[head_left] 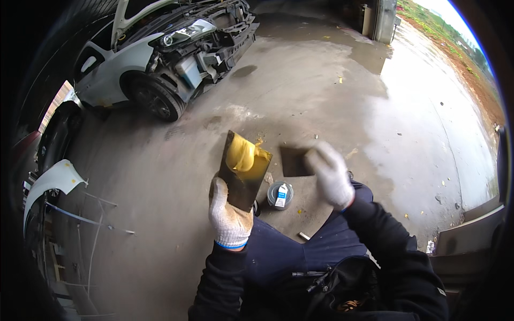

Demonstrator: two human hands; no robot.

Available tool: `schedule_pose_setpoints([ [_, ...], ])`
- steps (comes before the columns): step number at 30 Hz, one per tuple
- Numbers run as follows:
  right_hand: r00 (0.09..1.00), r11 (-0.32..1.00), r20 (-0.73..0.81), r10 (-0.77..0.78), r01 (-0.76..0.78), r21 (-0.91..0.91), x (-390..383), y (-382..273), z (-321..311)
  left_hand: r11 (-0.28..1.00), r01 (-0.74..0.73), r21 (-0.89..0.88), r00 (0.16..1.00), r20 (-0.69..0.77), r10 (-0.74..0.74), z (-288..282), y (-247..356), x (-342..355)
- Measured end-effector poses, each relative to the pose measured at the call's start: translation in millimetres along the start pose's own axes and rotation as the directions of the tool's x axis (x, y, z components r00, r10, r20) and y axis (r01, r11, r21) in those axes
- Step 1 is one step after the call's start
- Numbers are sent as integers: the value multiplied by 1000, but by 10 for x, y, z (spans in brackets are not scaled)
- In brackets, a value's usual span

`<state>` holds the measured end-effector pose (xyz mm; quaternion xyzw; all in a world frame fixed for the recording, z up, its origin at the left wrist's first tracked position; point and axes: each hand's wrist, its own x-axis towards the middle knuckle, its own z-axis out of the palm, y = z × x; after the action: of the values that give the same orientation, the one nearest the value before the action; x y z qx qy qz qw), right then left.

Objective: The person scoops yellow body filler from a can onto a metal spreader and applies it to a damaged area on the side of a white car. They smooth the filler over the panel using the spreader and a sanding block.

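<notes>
My gloved left hand (pixel 230 214) grips a dark flat board (pixel 235 190), held tilted, with a thick lump of yellow paste (pixel 241 158) on its upper part. My gloved right hand (pixel 332 174), slightly blurred, is closed on a dark square spreader (pixel 293 160) to the right of the board, apart from it. On the floor between my knees stands a round grey tin (pixel 273 198), with a small white-and-blue package (pixel 281 195) on its top.
A white car (pixel 101 85) with its front stripped stands at the upper left. A loose white body panel (pixel 56 179) rests on a metal stand (pixel 93 219) at the left. A pillar (pixel 385 21) is at the back right, and dark panels (pixel 455 241) lie at the right edge.
</notes>
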<state>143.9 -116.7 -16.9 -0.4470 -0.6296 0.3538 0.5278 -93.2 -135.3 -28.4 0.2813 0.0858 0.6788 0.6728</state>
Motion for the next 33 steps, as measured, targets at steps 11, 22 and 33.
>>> schedule_pose_setpoints([
  [11, 958, 819, 84, 273, -277, 503, -60, 312, 326, 998, 67, -11, 985, -160, -68, 209, -121, -112],
  [22, 860, 287, 105, 499, -278, 917, -118, -112, 684, 793, -212, 571, 927, -138, 348, 330, -330, -134],
  [33, 994, 966, 38, 107, -113, 233, 203, 67, 183, 690, -68, 721, 983, -69, 169, 208, -311, -329],
])
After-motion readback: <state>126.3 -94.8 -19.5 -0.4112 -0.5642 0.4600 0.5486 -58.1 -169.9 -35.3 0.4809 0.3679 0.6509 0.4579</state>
